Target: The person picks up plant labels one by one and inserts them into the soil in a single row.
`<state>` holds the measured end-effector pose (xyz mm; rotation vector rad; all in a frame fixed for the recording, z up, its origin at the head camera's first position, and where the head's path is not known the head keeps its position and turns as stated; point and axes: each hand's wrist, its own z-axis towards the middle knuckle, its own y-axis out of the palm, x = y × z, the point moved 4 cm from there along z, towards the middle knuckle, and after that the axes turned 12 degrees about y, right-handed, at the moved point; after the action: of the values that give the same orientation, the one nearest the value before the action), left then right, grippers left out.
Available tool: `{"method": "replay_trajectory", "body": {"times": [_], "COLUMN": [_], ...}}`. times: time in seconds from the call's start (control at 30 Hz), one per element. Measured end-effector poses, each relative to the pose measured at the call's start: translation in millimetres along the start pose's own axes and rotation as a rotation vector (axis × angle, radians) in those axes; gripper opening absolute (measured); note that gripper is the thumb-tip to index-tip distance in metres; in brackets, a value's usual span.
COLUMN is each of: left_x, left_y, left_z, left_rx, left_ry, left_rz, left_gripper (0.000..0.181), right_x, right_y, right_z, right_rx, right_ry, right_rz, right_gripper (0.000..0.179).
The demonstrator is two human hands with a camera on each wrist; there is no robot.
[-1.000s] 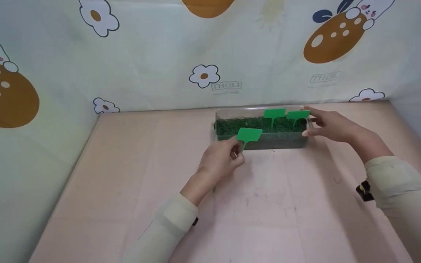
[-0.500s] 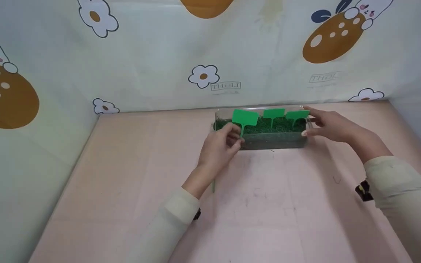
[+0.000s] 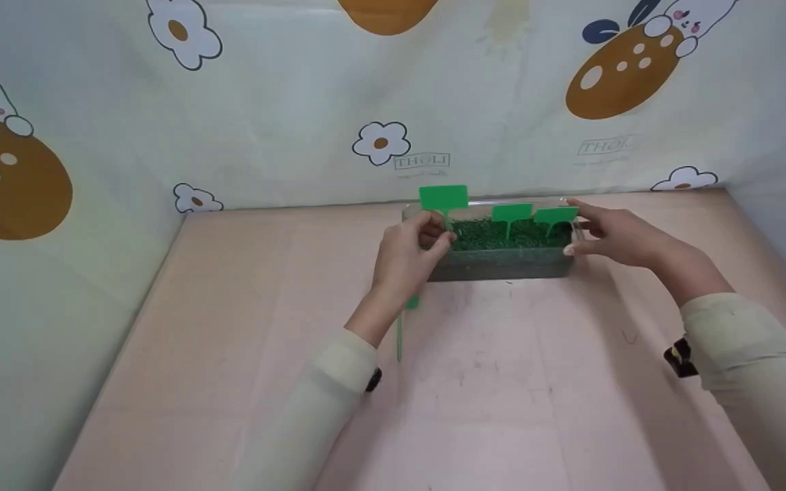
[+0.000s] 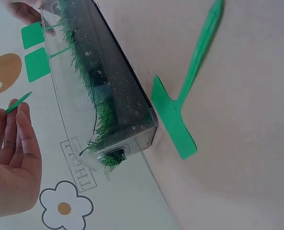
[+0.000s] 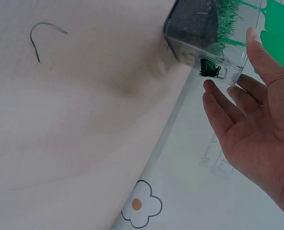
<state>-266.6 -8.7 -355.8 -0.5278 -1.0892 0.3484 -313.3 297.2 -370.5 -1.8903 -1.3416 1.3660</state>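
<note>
My left hand [image 3: 400,256] pinches the stem of a green T-shaped plant label [image 3: 443,197] over the left part of a clear plastic planter box [image 3: 502,264]. In the left wrist view the stem's pointed tip [image 4: 27,95] shows beyond the fingers, apart from the box. Artificial grass [image 3: 482,234] lines the box above a dark layer. Two more labels, one mid-box [image 3: 512,212] and one near the right end [image 3: 556,215], stand upright in it. My right hand [image 3: 621,234] holds the box's right end, thumb at the front corner, fingers at the back.
Another green label [image 4: 175,115] lies on the pinkish table [image 3: 488,395] in front of the box, partly behind my left wrist in the head view. A patterned cloth wall [image 3: 284,123] rises right behind the box. A thin curved strand [image 5: 46,24] lies on the table.
My left hand has raised the label from in front of the box to above its left part, turning it upright. The label on the table has come into sight. My right hand stays put.
</note>
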Motion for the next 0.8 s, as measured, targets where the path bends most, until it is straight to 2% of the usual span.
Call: {"method": "replay_trajectory", "body": {"times": [0.5, 0.8], "left_x": [0.3, -8.9], "left_y": [12.1, 21.7], "left_z": [26.2, 36.2], "left_rx": [0.028, 0.012], "left_ry": [0.011, -0.038], "left_rz": [-0.019, 0.027], "left_gripper": [0.013, 0.009], "right_x": [0, 0], "right_y": [1, 2], "right_z": [-1.3, -2.5], "right_rx": [-0.002, -0.007], "right_ry": [0.011, 0.021], "right_rz": [0.003, 0.022], "right_gripper": [0.097, 0.097]}}
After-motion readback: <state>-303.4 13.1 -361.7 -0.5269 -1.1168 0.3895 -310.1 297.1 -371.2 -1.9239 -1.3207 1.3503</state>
